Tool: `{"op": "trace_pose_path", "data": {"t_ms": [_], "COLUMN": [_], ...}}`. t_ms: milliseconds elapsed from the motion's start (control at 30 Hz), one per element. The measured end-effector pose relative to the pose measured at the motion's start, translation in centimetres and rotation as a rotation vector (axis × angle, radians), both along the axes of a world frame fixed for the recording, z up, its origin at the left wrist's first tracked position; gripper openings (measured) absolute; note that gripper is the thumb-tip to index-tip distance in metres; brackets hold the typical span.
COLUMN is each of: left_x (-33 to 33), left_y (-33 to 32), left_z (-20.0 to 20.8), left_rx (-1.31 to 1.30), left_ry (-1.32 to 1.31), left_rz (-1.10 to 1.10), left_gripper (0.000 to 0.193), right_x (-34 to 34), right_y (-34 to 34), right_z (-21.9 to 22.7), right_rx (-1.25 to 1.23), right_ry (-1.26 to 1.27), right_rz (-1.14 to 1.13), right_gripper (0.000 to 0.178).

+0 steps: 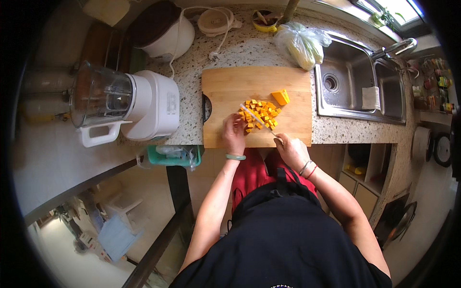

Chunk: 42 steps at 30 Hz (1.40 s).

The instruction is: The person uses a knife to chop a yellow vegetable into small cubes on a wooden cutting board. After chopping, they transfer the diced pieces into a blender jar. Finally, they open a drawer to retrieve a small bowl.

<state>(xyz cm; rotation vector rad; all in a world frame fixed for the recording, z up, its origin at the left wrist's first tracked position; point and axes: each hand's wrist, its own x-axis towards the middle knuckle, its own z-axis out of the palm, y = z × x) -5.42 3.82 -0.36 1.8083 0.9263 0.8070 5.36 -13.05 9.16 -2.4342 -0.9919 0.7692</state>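
Diced orange cubes, which look like pumpkin [274, 114], lie in a loose pile on a wooden cutting board [225, 86]. A larger uncut orange chunk [280, 97] sits just beyond them, to the right. My right hand [292, 151] is closed round the handle of a knife [252, 114]. Its narrow blade slants up and leftward across the pile. At the left edge of the cubes is my left hand [234, 133], its fingers loosely bent and slightly apart, close to the blade. Nothing shows in its grasp, though the fingertips are partly blurred.
Left of the board stands a white food processor [156, 105] with a clear jug. Behind it are a white cooker [175, 41] and its cable. A plastic bag of pale green produce [306, 48] lies beside the steel sink [336, 111]. A teal bin [158, 156] hangs below the counter edge.
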Motion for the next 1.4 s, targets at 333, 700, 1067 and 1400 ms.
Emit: {"op": "trace_pose_path", "data": {"t_ms": [333,700,1067,1400], "left_x": [0.2,0.8,-0.7,4.2], "left_y": [-2.8,0.1,2.3,0.0], "left_z": [8.0,2.7,0.9,2.7], "left_rx": [0.543,0.552,0.056,0.317], "left_ry": [0.385,0.475,0.352,0.306], "left_rz": [-0.936,-0.872,-0.232,-0.237], "left_gripper": [0.061,0.092,0.046,0.042], "right_x": [0.3,1.0,1.4,1.3], "right_y": [-3.4,-5.7,-10.0,-8.6], "right_z": [-0.2,1.6,1.8,-0.6], "right_rx": [0.013,0.008,0.047,0.207], "right_ry": [-0.308,-0.457,-0.080,0.135], "right_rz": [0.058,0.143,0.009,-0.245], "right_gripper": [0.054,0.052,0.038,0.025]}}
